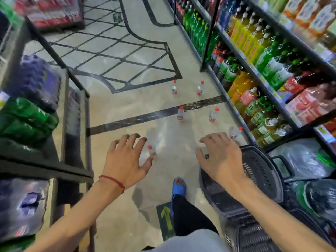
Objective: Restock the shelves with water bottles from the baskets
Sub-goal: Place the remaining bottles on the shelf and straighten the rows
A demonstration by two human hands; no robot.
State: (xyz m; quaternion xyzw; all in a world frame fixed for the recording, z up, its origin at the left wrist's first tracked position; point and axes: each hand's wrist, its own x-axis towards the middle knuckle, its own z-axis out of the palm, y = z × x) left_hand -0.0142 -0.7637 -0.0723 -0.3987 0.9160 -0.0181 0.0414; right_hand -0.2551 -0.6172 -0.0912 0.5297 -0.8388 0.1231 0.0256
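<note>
I find both hands empty: the left hand (127, 159) and the right hand (221, 157) hover palm down with fingers spread, grasping nothing. Six red-capped water bottles (180, 113) stand on the floor (127, 110) in two loose rows running away from me. The right row keeps near the floor's right edge, at the foot of the shelves (269, 84). The nearest bottle (151, 150) shows just beside the left thumb; I cannot tell whether they touch. The dark basket (260, 171) sits under the right forearm at the lower right, and what I can see of its inside holds no bottles. In my judgement, the step in hand is pickup from the floor. The next move calls for lowering each hand onto a bottle body, closing firmly round it, and then turning right to a free shelf space.
</note>
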